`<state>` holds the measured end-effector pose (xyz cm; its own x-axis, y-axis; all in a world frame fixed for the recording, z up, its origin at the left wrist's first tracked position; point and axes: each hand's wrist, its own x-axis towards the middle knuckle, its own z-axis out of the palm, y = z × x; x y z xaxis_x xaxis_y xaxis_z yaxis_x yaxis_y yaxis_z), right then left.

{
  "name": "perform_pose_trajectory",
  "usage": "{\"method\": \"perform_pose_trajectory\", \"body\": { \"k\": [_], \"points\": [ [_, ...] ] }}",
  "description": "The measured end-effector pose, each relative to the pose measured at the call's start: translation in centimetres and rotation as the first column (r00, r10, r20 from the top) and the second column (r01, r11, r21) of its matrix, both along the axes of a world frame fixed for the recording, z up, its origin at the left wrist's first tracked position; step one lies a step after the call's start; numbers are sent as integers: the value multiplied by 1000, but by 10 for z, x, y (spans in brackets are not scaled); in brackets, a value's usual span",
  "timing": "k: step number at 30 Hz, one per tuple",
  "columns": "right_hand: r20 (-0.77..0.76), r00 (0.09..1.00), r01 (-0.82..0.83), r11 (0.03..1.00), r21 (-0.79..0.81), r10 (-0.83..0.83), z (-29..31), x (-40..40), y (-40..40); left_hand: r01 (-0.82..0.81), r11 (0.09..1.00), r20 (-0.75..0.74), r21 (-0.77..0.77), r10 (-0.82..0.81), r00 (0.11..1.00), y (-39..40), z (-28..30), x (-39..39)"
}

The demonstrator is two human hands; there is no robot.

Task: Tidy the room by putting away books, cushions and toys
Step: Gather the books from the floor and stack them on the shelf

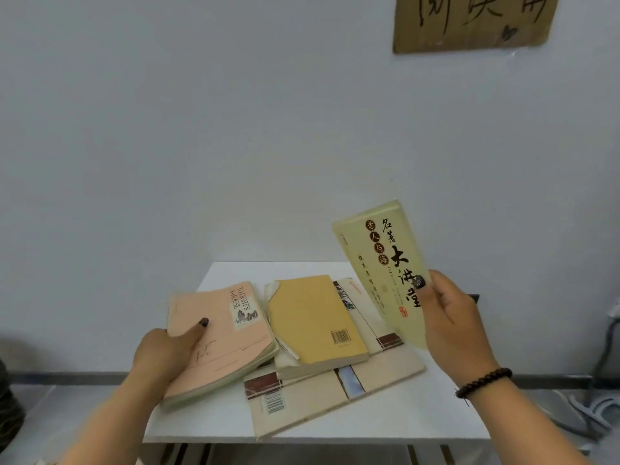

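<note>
Five books show in all. One pale yellow-green paperback with black Chinese lettering [379, 263] is held up off the desk. One pink paperback with a small picture label [221, 333] lies at the left. One mustard-yellow paperback with a barcode and torn cover edge [312, 317] lies in the middle. Two cream paperbacks with dark red bands lie under it, one at the front [322, 394] and one behind to the right [372, 323]. There is one white square desk [402, 421], one brown cardboard sign with handwritten black characters [469, 21] on the wall, two hands, left [164, 354] and right [453, 317], and one dark beaded bracelet [483, 382].
</note>
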<state>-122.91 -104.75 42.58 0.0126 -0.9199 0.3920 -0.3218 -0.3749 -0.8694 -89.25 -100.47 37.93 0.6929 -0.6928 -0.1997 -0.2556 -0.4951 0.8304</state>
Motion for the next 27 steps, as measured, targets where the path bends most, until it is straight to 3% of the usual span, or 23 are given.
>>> {"method": "perform_pose_trajectory", "body": {
  "k": [5, 7, 9, 11, 13, 14, 16, 17, 21, 27],
  "points": [
    [408, 909, -149, 980, 131, 84, 15, 26, 16, 18, 988, 337, 155, -70, 939, -3, -15, 15],
    [513, 854, -212, 960, 184, 90, 17, 36, 19, 17, 976, 489, 216, -123, 864, 3, -15, 10],
    [560, 822, -268, 938, 218, 105, 18, 44, 21, 68, 995, 582, 78, -101, 807, 11, -5, -8],
    [581, 803, -318, 921, 226, 135, 20, 50, 23, 225, 949, 464, -219, -102, 880, 20, 12, -32],
    [587, 792, -354, 911, 213, 171, 22, 53, 22, 321, 820, 132, -473, -295, 946, 30, 30, -59],
    [577, 794, -368, 907, 203, 193, 23, 54, 22, 357, 758, -11, -546, -432, 902, 34, 35, -73],
    [526, 816, -383, 906, 180, 241, 24, 60, 21, 411, 692, -136, -594, -589, 796, 41, 40, -94],
    [487, 835, -380, 909, 173, 256, 23, 64, 21, 401, 685, -153, -608, -597, 788, 42, 41, -102],
    [387, 885, -348, 920, 180, 259, 17, 80, 18, 234, 754, -230, -614, -454, 861, 31, 41, -108],
    [245, 929, -332, 915, 230, 276, 7, 97, 15, -6, 768, -338, -640, -275, 900, 19, 41, -97]
  ]
}}
